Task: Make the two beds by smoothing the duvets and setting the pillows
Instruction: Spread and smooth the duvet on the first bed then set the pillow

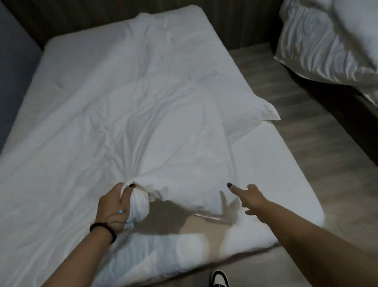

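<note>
We see a low mattress covered with a white fitted sheet (pixel 266 171), and on it lies a white, creased duvet (pixel 94 119) that covers most of the surface but leaves the near right corner of the sheet bare. The left hand (pixel 115 208) is clenched around a bunched corner of this duvet, so the fabric is gathered into a thick knot between the fingers and lifted a little above the sheet. On the left wrist there is a dark beaded bracelet (pixel 104 231).

The right hand (pixel 250 197) is released and holds nothing. Its index finger is stretched toward the lifted edge of the duvet, close to it, but we cannot tell if it touches the fabric.

A white pillow with a flat border (pixel 247 110) lies at the right edge of the mattress, partly under the duvet, with its corner hanging over the side. At the far end of the mattress, a second white pillow (pixel 168 23) lies against the dark wooden wall panel (pixel 228 7).

On the right, across a strip of grey wood-pattern floor (pixel 295 111), the second bed carries a heap of crumpled white bedding (pixel 338 29). A black and white sneaker (pixel 219 282) stands on the floor near the mattress edge.
</note>
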Demonstrator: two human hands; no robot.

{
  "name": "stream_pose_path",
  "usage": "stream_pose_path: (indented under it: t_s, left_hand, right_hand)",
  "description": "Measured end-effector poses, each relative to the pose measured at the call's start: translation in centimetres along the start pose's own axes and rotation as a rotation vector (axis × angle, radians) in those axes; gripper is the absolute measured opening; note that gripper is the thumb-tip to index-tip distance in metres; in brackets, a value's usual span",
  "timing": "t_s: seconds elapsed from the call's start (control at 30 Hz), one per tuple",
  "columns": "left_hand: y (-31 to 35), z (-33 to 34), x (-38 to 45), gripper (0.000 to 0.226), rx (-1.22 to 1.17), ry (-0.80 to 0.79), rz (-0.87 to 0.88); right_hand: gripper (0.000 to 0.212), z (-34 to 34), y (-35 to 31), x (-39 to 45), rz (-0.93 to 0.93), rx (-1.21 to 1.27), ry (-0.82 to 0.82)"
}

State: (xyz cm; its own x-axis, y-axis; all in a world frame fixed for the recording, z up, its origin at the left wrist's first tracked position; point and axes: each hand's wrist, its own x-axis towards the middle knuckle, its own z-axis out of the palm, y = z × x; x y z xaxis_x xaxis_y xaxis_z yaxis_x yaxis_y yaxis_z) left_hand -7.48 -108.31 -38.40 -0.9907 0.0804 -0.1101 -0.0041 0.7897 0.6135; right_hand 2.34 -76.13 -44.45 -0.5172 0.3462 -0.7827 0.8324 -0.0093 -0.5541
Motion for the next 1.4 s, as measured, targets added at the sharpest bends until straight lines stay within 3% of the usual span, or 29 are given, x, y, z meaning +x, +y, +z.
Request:
stream_pose_path:
  t_s: [0.2, 0.3, 0.37, 0.4, 0.47, 0.5, 0.53, 0.6, 0.73, 0.83, 0.97, 1.07, 1.17, 1.27, 1.4]
  left_hand:
    - [0.0, -2.6, -9.1, 0.022, -0.074, -0.059, 0.037]
    - [-0.1, -4.3, -13.2, 0.030, -0.081, -0.015, 0.075]
    - [-0.6, -5.5, -15.9, 0.026, -0.103, 0.041, 0.069]
    - [-0.9, -6.1, -17.0, 0.025, -0.117, 0.067, 0.063]
    - [-2.0, -7.1, -19.6, 0.031, -0.145, 0.113, 0.054]
    - [-2.4, -7.4, -20.7, 0.033, -0.161, 0.128, 0.048]
    - [-2.8, -7.8, -21.7, 0.034, -0.183, 0.144, 0.031]
    - [-3.6, -8.5, -23.0, 0.037, -0.236, 0.174, -0.030]
    - [-5.3, -8.7, -24.0, 0.062, -0.347, 0.182, -0.122]
    - [-6.3, -7.4, -24.7, 0.060, -0.420, 0.086, -0.247]
    - [-6.6, -5.0, -24.7, 0.052, -0.609, -0.153, -0.415]
    - [-4.1, -4.1, -23.8, 0.038, -0.676, -0.272, -0.416]
    - [0.4, -2.7, -23.1, 0.038, -0.696, -0.374, -0.332]
    - [5.4, -0.4, -22.7, 0.057, -0.674, -0.464, -0.298]
    - [11.4, 3.3, -22.8, 0.112, -0.482, -0.476, -0.319]
  right_hand:
    - [0.126, 3.6, 2.4, -5.0, 0.114, -0.005, -0.038]
    - [0.126, 5.1, 7.9, -3.5, 0.106, 0.077, -0.082]
    - [0.134, 5.4, 9.8, -6.9, 0.153, 0.134, -0.133]
    - [0.121, 5.7, 9.7, -9.5, 0.169, 0.189, -0.162]
    - [0.061, 6.5, 10.2, -13.3, 0.184, 0.296, -0.290]
    - [0.047, 6.9, 10.6, -14.4, 0.176, 0.335, -0.366]
    - [0.044, 7.5, 10.9, -15.2, 0.170, 0.303, -0.386]
    - [0.060, 8.7, 10.6, -15.9, 0.152, 0.248, -0.267]
    - [0.038, 8.6, 6.0, -19.3, -0.042, 0.229, 0.052]
    - [0.043, 6.5, 2.3, -21.6, -0.231, 0.212, 0.165]
    - [0.035, 4.0, 0.4, -25.1, -0.470, 0.118, 0.173]
    - [0.028, 4.8, 3.3, -26.7, -0.659, -0.271, 0.150]
    - [0.040, 6.0, 7.9, -27.0, -0.639, -0.469, 0.179]
    - [0.042, 5.6, 11.2, -27.3, -0.647, -0.481, 0.128]
    - [0.041, 2.2, 13.4, -26.8, -0.674, -0.576, 0.094]
